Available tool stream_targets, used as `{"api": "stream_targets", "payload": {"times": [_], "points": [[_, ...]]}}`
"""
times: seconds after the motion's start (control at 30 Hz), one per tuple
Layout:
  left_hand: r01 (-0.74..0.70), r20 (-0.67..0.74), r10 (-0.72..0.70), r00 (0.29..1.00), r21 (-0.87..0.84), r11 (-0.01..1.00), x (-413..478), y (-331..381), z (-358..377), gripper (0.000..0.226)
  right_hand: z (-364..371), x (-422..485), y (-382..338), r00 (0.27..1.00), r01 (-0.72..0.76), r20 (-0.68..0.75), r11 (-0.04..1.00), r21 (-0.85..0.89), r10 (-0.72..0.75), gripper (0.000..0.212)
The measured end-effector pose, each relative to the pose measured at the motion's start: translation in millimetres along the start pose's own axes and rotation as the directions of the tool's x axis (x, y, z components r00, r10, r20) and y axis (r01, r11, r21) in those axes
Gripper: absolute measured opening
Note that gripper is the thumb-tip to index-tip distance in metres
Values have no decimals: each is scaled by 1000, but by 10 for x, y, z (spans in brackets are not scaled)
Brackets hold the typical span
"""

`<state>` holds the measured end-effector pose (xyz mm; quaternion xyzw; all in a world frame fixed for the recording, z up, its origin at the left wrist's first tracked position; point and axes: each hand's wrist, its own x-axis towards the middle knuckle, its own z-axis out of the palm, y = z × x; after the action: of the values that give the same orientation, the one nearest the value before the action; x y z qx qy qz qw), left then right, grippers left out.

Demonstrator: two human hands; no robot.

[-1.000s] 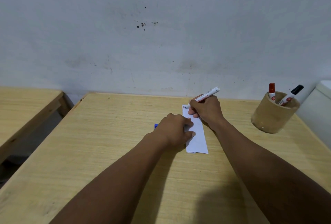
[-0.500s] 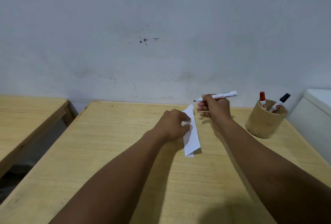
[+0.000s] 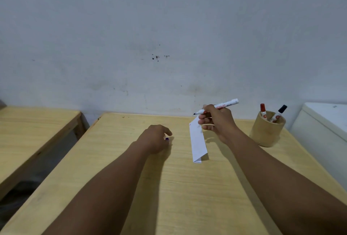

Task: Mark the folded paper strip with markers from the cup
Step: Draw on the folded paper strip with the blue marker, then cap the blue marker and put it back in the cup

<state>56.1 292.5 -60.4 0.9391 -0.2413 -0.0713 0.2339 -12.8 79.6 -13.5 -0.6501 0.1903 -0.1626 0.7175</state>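
A folded white paper strip (image 3: 198, 140) lies on the wooden table (image 3: 187, 187), free of both hands, with a small red mark at its far end. Just beyond that far end, my right hand (image 3: 218, 122) hovers above the table, holding an uncapped white marker (image 3: 225, 104) with its dark tip pointing left. My left hand (image 3: 154, 138) rests on the table left of the strip, fingers curled onto a small blue marker cap (image 3: 167, 138). The tan cup (image 3: 266, 131) at the right holds a red-capped marker (image 3: 262, 109) and a black-capped marker (image 3: 279, 111).
A second wooden table (image 3: 37, 127) stands to the left across a gap. A white box-like object (image 3: 323, 122) sits against the table's right edge behind the cup. A grey wall (image 3: 169, 47) rises right behind the table.
My left hand let go of the paper strip and moved left to the blue cap. My right hand lifted the marker off the strip, which now lies flat.
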Motion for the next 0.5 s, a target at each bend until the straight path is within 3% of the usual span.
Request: {"api": "stream_targets", "payload": {"times": [0.17, 0.27, 0.37, 0.43, 0.5], "points": [[-12, -57, 11, 998, -11, 1000, 30, -24, 72, 15, -71, -123, 159, 997, -71, -6, 997, 37, 71, 15], [-5, -151, -42, 988, -302, 953, 64, 83, 57, 13, -127, -161, 201, 994, -109, 4, 991, 79, 109, 17], [-4, -113, -126, 986, -760, 650, 48, 319, -35, 12, -209, -194, 178, 990, -141, 13, 976, 168, 140, 19], [17, -46, -124, 991, -886, 464, 46, 479, -76, 9, -269, -208, 147, 989, -145, 17, 963, 229, 145, 17], [29, -13, -115, 993, -933, 359, 57, 619, -77, 10, -321, -223, 109, 990, -142, 25, 950, 277, 141, 14]]}}
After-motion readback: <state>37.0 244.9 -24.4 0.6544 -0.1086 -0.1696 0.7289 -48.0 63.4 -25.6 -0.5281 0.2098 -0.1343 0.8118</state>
